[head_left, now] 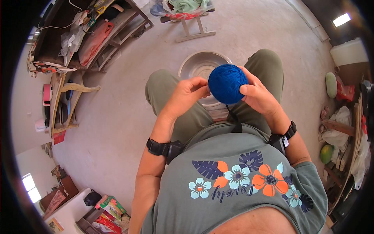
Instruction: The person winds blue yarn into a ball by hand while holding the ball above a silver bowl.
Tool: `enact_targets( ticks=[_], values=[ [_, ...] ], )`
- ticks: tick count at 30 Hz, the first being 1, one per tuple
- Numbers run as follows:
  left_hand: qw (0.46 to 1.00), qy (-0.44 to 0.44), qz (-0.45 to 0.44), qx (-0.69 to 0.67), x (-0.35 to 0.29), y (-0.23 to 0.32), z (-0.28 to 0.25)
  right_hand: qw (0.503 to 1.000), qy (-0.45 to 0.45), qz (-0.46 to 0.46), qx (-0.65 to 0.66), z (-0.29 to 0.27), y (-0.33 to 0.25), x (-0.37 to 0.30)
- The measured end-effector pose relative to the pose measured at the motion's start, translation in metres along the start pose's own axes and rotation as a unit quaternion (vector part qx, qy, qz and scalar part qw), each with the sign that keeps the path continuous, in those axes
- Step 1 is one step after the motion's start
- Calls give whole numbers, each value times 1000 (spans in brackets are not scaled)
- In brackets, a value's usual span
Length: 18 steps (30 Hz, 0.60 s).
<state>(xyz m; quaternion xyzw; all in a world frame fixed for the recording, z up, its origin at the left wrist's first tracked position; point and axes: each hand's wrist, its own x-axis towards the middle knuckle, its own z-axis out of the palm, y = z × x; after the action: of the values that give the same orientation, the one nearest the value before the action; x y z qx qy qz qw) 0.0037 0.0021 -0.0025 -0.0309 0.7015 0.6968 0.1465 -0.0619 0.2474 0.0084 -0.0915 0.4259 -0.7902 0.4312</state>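
A round ball of blue yarn (227,84) is held up above my lap, between my knees. My right hand (258,93) grips it from the right, thumb in front and fingers behind. At the ball's left edge, my left hand (189,94) is closed in a pinch, thumb against curled fingers. Whatever lies in that pinch is too small to make out. Below and behind the ball, a wide metal basin (190,64) rests on the floor, partly hidden by the ball, my hands and my legs.
Ahead, a small stand (191,32) bears a plastic bag with green cloth. A cluttered wooden shelf (117,37) stands at the far left. Along the right wall are a long pale green gourd (331,84), a green-yellow fruit (327,154) and plastic bags (339,128).
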Motion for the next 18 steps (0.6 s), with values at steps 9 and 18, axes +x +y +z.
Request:
enact_targets(
  ticks=[9, 18],
  values=[
    [997, -63, -31, 21, -5, 7, 11, 996, 78, -39, 3, 7, -1, 10],
    [983, -166, -10, 73, -9, 21, 0, 934, 145, -51, -322, -3, 11, 11]
  ],
)
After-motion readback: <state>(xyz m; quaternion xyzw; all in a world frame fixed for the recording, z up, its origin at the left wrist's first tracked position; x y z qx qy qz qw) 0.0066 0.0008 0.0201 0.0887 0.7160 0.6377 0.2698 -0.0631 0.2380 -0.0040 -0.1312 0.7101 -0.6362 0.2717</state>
